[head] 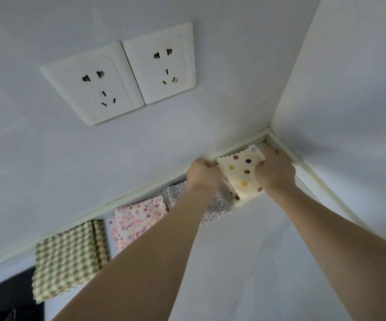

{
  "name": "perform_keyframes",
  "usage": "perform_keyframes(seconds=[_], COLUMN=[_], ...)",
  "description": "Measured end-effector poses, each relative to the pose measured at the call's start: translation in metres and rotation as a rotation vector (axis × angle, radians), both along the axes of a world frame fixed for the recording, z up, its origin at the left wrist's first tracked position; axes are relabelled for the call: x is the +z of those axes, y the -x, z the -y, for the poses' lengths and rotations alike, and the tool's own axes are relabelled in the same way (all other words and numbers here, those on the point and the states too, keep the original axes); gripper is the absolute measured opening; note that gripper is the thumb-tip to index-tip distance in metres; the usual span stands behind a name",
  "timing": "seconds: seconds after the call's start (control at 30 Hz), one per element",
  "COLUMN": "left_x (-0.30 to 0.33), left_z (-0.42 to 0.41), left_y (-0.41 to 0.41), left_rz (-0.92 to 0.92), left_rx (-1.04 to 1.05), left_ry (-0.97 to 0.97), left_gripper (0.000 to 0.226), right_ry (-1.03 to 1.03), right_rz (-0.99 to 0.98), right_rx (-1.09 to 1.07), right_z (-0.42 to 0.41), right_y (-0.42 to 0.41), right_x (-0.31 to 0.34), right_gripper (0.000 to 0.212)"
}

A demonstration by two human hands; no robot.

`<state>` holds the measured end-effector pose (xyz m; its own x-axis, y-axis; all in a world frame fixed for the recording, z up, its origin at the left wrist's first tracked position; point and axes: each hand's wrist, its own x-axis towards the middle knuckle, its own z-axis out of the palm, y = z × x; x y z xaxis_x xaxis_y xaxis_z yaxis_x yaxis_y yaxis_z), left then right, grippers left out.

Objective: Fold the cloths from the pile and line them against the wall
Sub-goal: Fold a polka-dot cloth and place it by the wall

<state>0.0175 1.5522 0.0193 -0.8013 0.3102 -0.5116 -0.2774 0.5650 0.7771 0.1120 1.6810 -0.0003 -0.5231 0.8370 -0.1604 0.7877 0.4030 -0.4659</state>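
Placement step: both the left hand [201, 173] and right hand [275, 170] grip the folded polka-dot cloth [241, 172] at the wall corner [269, 130]; next, release it flush.

corner walls [326, 100] ahead; white tabletop [245, 262] open

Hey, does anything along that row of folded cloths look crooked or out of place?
Mostly tidy. The green checked cloth at the left end hangs off the white surface over a dark area, and its top fold sits offset, showing a strip of lower layer.
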Motion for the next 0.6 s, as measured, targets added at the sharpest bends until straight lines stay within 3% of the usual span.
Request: perform_keyframes(seconds=[0.1, 0.2, 0.37, 0.47, 0.6], left_x=[0.013, 0.009, -0.012, -0.015, -0.019], left_z=[0.043, 0.091, 0.183, 0.221, 0.245], left_y=[-0.009, -0.012, -0.01, -0.003, 0.012], left_rz=[-0.379, -0.608, -0.621, -0.497, -0.289], left_rx=[-0.065, -0.035, 0.095, 0.227, 0.276], left_ry=[0.072, 0.316, 0.634, 0.746, 0.861], left_gripper=[0.011, 0.029, 0.046, 0.047, 0.066], right_ry=[-0.01, 0.017, -0.041, -0.078, -0.093], right_rz=[0.093, 0.277, 0.302, 0.329, 0.343], right_rx=[0.054, 0.091, 0.084, 0.104, 0.136], right_z=[0.017, 0.035, 0.057, 0.07, 0.084], right_y=[0.015, 0.022, 0.023, 0.028, 0.032], right_x=[-0.001, -0.012, -0.022, -0.023, -0.022], right_gripper=[0.054, 0.079, 0.09, 0.092, 0.09])
